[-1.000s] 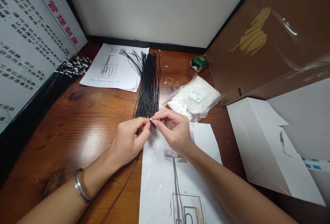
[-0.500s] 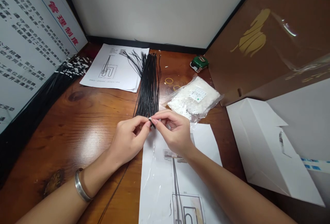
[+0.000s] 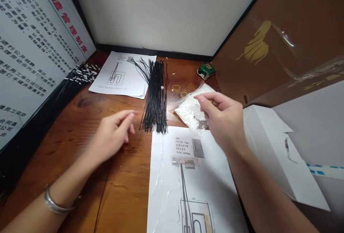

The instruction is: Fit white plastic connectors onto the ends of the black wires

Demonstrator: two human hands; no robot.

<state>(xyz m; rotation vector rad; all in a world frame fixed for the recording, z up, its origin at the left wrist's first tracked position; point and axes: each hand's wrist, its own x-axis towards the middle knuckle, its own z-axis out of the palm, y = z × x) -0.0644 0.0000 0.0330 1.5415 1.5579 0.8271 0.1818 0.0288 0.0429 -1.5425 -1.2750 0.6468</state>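
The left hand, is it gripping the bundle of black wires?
No, the left hand is open, fingers stretched, beside the bundle of black wires.

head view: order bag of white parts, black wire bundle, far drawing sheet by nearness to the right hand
From the right hand:
1. bag of white parts, right at the hand.
2. black wire bundle, to its left.
3. far drawing sheet, back left.

Silver bangle [image 3: 55,204] on wrist behind left grip [image 3: 113,134]; forearms bare.
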